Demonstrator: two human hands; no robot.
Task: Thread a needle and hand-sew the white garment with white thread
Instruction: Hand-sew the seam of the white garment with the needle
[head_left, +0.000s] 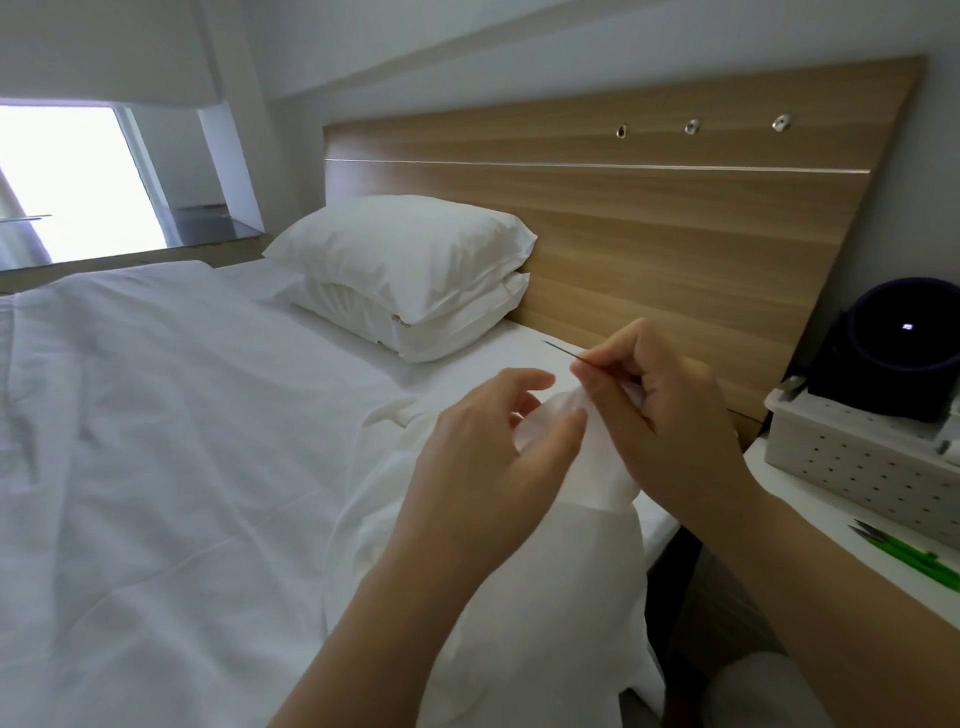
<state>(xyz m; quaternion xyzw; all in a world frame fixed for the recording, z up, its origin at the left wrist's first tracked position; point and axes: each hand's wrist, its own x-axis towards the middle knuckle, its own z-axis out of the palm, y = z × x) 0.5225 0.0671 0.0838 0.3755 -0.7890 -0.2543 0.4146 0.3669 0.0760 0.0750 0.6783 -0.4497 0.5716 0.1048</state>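
Note:
The white garment (566, 561) hangs from my hands over the bed's right side. My left hand (488, 457) pinches a bunched fold of it between thumb and fingers. Just to the right, my right hand (660, 415) pinches a thin dark needle (563, 352), whose tip points up and to the left above the fold. The white thread cannot be made out against the white cloth.
White bed (171, 426) with two stacked pillows (410, 270) against a wooden headboard (649, 218). On the right, a white side table (810, 514) carries a perforated white box (862, 462), a dark round object (904, 343) and green-handled snips (904, 553).

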